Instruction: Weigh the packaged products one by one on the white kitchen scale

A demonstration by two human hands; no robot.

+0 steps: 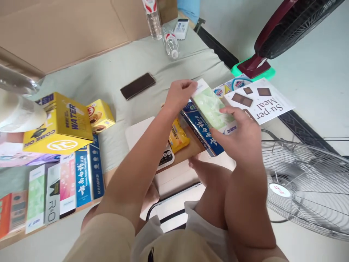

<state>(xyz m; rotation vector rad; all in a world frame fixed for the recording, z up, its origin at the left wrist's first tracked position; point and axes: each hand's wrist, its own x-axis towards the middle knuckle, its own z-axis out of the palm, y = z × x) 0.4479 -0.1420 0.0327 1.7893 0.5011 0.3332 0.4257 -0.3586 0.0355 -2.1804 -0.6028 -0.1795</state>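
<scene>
Left hand (182, 92): fingers curled nearly closed, tips pinching the far end of a pale green box (208, 102). Right hand (237, 134): half open, thumb and forefinger set against opposite edges of that box, towards its near end. The box is held over one blue box (196, 124), in front of the person. Count, left to right: row of boxes (67, 182), apparently six, the leftmost cut by the frame; one yellow carton (71, 122); one small yellow box (105, 112); one phone (137, 86); two clear bottles (154, 25); one yellow packet (178, 136); one Super Meal pack (268, 109); two fans (296, 185).
</scene>
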